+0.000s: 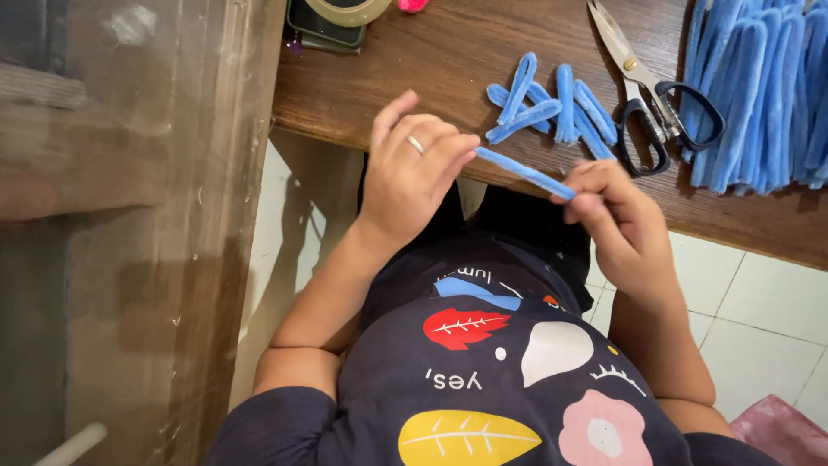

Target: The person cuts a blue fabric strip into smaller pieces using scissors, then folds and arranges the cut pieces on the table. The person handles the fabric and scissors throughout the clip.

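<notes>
Right, both hands are on one blue pipe cleaner [524,173], held in the air just off the near edge of the wooden table [414,78], above the person's lap.

Left hand [412,173] — fingers curled in, fingertips pinched on the stem's left end; ring visible on one finger. Not a full fist, index finger lifted slightly above the rest.

Right hand [623,223] — fingers closed around the stem's right end, thumb and forefinger gripping it near the tip. The stem runs nearly straight between the two hands, sloping down a little toward the right.

On the table, just beyond the hands: a small pile of cut blue pieces [552,112], several bent into loops or V shapes, overlapping each other. Just beside that pile, to its right, scissors [651,95] with dark handles lie flat, blades shut and pointing away from the person. Further right, a thick bundle of long blue stems [763,95] lies side by side, running to the frame edge.

Far edge of the table — a roll of tape [349,10] sits on top of a dark phone [323,30], both partly cut off by the frame. Something pink beside them, too cropped to identify.

White tiled floor [750,311] under the table. Person wears a dark shirt [500,371] with coloured leaf and flower shapes.
</notes>
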